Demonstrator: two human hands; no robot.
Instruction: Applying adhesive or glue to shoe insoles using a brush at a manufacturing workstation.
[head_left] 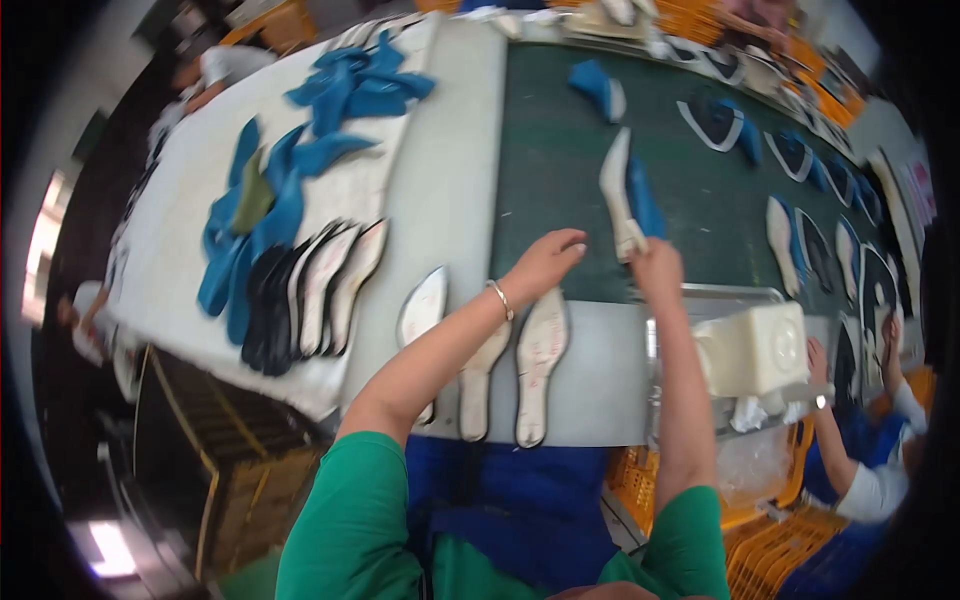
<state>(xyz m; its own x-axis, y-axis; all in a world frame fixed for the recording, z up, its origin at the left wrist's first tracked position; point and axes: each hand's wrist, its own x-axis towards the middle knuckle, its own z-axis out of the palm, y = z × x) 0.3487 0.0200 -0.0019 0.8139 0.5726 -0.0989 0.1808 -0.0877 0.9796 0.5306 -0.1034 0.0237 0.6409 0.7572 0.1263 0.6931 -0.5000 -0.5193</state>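
Note:
My right hand [657,268] is closed at the near end of a pale shoe insole [615,180], over the green belt. A blue shoe upper piece [644,200] lies right beside that insole, touching or nearly touching my fingers. My left hand [548,262], with a bangle at the wrist, hovers at the belt's near edge, fingers loosely apart and holding nothing. Below it, pale insoles with dark edges lie in a row on the light tabletop: one [541,370] at the right, one [480,390] in the middle, and one [424,305] partly behind my left forearm.
At left, a pile of blue pieces [285,200] and a stack of insoles [325,285] rest on white cloth. A metal tray [655,375] with a cream plastic container [755,345] stands right. More insole-and-blue pairs line the green belt [550,150]. A co-worker's hands [818,360] work at far right.

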